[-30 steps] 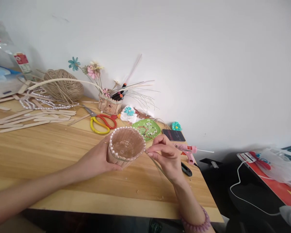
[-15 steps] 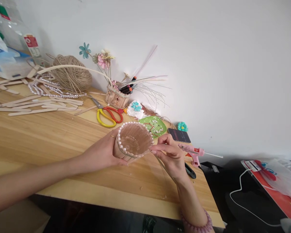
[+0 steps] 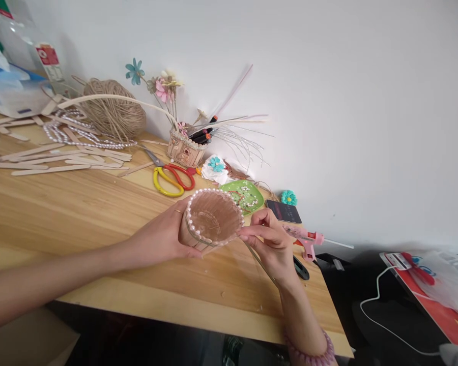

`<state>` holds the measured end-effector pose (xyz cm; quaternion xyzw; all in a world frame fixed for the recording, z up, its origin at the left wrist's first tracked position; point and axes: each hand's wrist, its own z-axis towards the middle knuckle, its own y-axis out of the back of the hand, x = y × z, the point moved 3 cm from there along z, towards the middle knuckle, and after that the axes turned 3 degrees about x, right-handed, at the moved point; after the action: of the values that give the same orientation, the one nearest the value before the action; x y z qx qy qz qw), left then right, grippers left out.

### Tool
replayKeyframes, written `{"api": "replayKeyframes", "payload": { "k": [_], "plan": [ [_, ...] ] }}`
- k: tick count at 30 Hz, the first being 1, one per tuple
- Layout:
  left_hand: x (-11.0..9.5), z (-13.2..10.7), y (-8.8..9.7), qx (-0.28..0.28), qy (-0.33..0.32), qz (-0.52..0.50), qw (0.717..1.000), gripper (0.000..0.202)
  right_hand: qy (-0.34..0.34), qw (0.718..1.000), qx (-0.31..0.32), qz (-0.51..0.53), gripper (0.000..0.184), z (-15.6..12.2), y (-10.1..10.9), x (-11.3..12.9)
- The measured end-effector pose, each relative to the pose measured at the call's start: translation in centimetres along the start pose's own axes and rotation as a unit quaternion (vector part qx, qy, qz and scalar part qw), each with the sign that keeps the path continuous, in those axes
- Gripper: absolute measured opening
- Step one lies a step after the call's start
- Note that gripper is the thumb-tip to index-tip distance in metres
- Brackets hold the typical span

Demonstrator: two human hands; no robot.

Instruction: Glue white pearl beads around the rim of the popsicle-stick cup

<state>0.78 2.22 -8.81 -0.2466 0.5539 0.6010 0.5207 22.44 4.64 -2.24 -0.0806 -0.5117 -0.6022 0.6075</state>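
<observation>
Cup (image 3: 213, 219), one, sits between left hand (image 3: 163, 237), right hand (image 3: 272, 243).

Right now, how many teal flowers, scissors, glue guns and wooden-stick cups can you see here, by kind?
Teal paper flowers: 3
Yellow-and-red-handled scissors: 1
Pink glue gun: 1
Wooden-stick cups: 2, one in the left hand, one holding pens
Total: 7

A: Surface?
B: Wooden table (image 3: 80, 213), pale grain. Far left: loose craft sticks (image 3: 61, 157), pearl strings (image 3: 76, 134), twine ball (image 3: 114, 109).
A: Centre?
B: Scissors (image 3: 171, 178), yellow and red handles; stick basket (image 3: 185, 148) of flowers and pens; white cloth (image 3: 215, 170).
A: Right end?
B: Green dish (image 3: 244, 195), dark phone (image 3: 283, 211), teal flower (image 3: 288, 197), pink glue gun (image 3: 307, 239) near the edge.
</observation>
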Motion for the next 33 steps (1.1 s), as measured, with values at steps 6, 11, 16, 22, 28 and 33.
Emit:
{"api": "replayKeyframes", "payload": {
  "k": [6, 11, 16, 22, 28, 33],
  "plan": [
    [0.0, -0.1, 0.0, -0.003, -0.002, 0.005, 1.000, 0.093, 0.011, 1.000, 0.006, -0.017, 0.022, 0.0, 0.0, 0.1],
    [0.0, -0.1, 0.0, 0.000, -0.005, 0.004, 1.000, 0.095, 0.032, 0.999, 0.016, -0.027, 0.027, 0.0, 0.0, 0.3],
    [0.1, -0.2, 0.1, -0.009, 0.006, 0.025, 1.000, 0.093, 0.032, 0.999, 0.020, -0.028, 0.026, 0.1, 0.1, 0.4],
    [0.4, -0.3, 0.0, 0.005, 0.024, 0.026, 0.999, 0.095, 0.030, 0.999, -0.019, 0.016, 0.026, -0.1, 0.9, 0.3],
    [0.6, -0.2, -0.1, 0.008, 0.034, 0.004, 0.999, 0.095, 0.032, 0.999, -0.003, 0.002, 0.021, 0.1, 0.4, 0.7],
    [0.6, -0.3, -0.1, 0.003, 0.052, -0.005, 0.999, 0.088, 0.061, 0.997, 0.020, -0.036, 0.019, 0.2, -0.2, 1.0]
  ]
}}
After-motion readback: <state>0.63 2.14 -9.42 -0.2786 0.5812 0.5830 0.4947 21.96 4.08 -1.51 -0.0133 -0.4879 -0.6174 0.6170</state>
